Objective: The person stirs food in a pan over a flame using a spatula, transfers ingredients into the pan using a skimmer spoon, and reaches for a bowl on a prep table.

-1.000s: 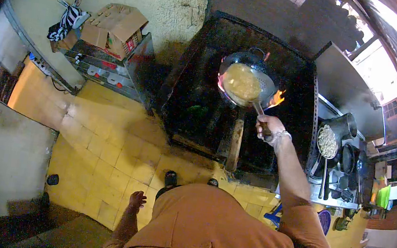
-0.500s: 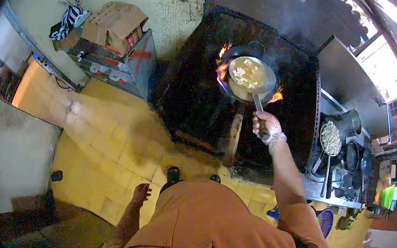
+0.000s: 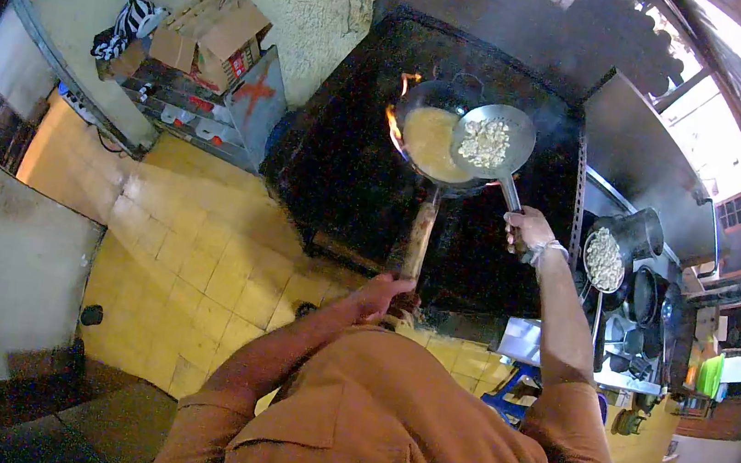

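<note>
My right hand is closed around the handle of a wide, round metal skimmer. Pale chopped pieces lie in the skimmer's bowl, which is over the right side of a dark wok. Cloudy brown liquid fills the wok's bottom. Toward my body runs the wok's long wooden handle, and my left hand is closed at its near end, with the fingers partly hidden. Flames rise at the wok's left edge.
The wok sits on a blackened stove. To the right, another round pan holds more pale pieces, beside dark pans on a metal counter. At left, a cardboard box tops a grey cabinet. Yellow tiles cover the floor.
My left hand has come up from beside my body to the wok handle. The skimmer has shifted right, from above the wok's middle, and its pieces now show without the brown liquid.
</note>
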The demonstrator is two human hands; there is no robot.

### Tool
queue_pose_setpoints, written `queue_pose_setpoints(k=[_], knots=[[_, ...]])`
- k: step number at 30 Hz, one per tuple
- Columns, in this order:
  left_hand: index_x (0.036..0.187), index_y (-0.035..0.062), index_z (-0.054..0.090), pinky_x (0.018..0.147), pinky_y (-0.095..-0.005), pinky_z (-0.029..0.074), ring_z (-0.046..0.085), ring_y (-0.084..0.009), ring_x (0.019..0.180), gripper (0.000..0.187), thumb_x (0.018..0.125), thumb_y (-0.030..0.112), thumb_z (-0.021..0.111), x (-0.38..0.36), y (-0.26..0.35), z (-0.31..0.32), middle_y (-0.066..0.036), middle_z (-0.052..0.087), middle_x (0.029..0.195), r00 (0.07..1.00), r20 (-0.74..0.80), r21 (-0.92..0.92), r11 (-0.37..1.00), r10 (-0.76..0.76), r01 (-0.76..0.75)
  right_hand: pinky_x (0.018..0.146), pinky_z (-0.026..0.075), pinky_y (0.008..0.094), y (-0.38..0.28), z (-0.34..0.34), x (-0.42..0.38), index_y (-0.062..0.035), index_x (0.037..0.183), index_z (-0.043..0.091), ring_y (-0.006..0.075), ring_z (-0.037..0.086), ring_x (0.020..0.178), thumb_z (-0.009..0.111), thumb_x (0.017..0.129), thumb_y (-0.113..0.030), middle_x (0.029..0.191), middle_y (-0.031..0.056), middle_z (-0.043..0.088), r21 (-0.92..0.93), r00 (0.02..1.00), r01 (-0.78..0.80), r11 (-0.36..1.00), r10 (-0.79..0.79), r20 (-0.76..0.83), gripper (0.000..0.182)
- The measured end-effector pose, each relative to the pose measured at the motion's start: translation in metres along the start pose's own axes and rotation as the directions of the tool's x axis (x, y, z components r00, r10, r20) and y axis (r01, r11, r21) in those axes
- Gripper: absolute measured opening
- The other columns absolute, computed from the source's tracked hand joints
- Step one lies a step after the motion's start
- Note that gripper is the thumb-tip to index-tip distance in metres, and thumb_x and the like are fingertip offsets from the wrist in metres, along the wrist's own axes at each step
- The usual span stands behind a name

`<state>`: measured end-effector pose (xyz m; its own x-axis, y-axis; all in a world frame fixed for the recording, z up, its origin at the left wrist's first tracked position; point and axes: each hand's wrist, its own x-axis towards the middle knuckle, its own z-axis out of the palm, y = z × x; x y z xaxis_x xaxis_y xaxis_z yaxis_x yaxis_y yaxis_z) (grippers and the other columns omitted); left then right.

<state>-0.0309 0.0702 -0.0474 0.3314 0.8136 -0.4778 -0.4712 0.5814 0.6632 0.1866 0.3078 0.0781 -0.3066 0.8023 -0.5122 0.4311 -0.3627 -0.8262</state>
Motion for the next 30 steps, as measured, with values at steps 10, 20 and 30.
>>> queue_pose_setpoints(k=[10,20,30], knots=[[0.11,0.0069,0.053,0.061,-0.0324,0.052,0.061,-0.0166,0.072,0.038,0.087,0.036,0.062,-0.015,0.004,0.009,-0.006,0.062,0.088,0.991,-0.105,-0.051,0.995,0.079,-0.084,0.042,0.046,0.0343,-0.006,0.013,0.002,-0.0054,0.078,0.049,0.0165,0.053,0.048,0.058,0.084,-0.015,0.063,0.005,0.053,-0.188,0.99,-0.074,0.979,0.096,0.106,0.014],[0.115,0.0085,0.054,0.064,-0.0326,0.051,0.063,-0.0159,0.077,0.037,0.094,0.039,0.053,-0.023,0.012,0.009,-0.003,0.065,0.096,0.995,-0.097,0.055,0.998,0.038,-0.033,0.043,0.04,0.0293,0.011,0.072,0.012,-0.0069,0.08,0.051,0.013,0.047,0.05,0.055,0.089,-0.015,0.067,0.0025,0.05,0.355,0.962,-0.199,0.914,0.112,0.249,0.012],[0.12,0.0132,0.053,0.069,-0.0354,0.051,0.065,-0.0177,0.085,0.041,0.096,0.046,0.045,-0.02,0.003,-0.008,-0.004,0.066,0.107,0.998,-0.057,0.145,0.989,-0.005,0.013,0.042,0.042,0.0282,0.016,0.113,0.026,-0.0053,0.087,0.053,0.0138,0.049,0.049,0.054,0.089,-0.015,0.066,0.0024,0.052,0.602,0.971,-0.12,0.79,-0.033,0.237,0.01]])
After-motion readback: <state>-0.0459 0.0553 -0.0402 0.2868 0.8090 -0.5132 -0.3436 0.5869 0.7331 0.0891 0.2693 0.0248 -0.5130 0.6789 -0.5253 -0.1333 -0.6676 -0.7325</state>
